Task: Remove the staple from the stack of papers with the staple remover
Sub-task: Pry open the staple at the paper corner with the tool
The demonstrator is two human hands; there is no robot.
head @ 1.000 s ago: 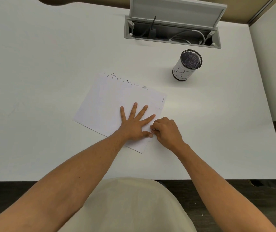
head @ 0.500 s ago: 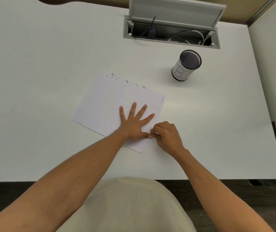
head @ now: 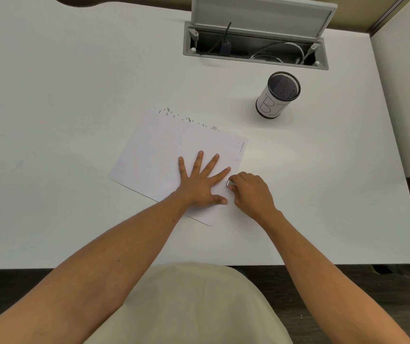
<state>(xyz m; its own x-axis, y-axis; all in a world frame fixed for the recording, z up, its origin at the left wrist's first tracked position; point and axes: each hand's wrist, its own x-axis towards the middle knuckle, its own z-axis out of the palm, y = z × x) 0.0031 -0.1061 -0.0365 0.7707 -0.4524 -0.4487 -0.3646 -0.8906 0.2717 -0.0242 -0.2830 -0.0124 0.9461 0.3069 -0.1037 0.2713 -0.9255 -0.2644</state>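
A white stack of papers lies skewed on the white desk. My left hand presses flat on its near right part, fingers spread. My right hand is curled at the stack's right edge and grips a small silver staple remover; only its metal tip shows, between my left index finger and thumb. The staple itself is too small to make out.
A black mesh pen cup with a white label stands at the back right. Behind it an open cable hatch with its lid raised holds wires. A white partition borders the desk on the right.
My right hand has shifted slightly up along the paper's right edge, away from my left thumb, and the remover's metal tip now shows. My left hand stays flat.
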